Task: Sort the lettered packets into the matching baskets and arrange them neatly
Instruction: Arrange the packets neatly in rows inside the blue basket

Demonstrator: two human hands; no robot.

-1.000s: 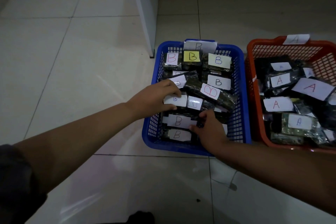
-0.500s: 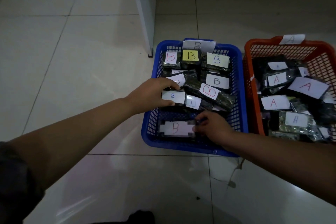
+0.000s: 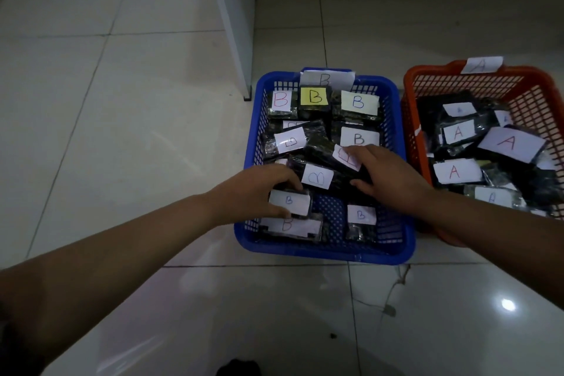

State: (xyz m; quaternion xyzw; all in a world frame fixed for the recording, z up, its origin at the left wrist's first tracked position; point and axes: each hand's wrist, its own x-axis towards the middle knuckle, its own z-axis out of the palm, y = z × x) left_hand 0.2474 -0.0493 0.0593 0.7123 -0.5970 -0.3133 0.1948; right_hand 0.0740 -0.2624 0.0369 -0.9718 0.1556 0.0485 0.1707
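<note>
A blue basket (image 3: 323,250) tagged B holds several dark packets with B labels. An orange basket (image 3: 537,88) tagged A stands to its right with several A packets (image 3: 454,172). My left hand (image 3: 259,189) grips a small packet with a blue B label (image 3: 290,201) at the basket's near left, just above another B packet (image 3: 290,226) lying against the front wall. My right hand (image 3: 387,177) grips a tilted dark packet with a red B label (image 3: 345,157) in the basket's middle. A small B packet (image 3: 361,217) lies near the front right.
Both baskets sit on a glossy tiled floor (image 3: 122,131). A white post or furniture leg (image 3: 235,24) stands just behind the blue basket's left corner. A dark object (image 3: 238,368) shows at the bottom edge of the view.
My right hand let go of the long B packet at the front and moved up onto the tilted red-B packet. My left hand carried its small B packet down toward the front left.
</note>
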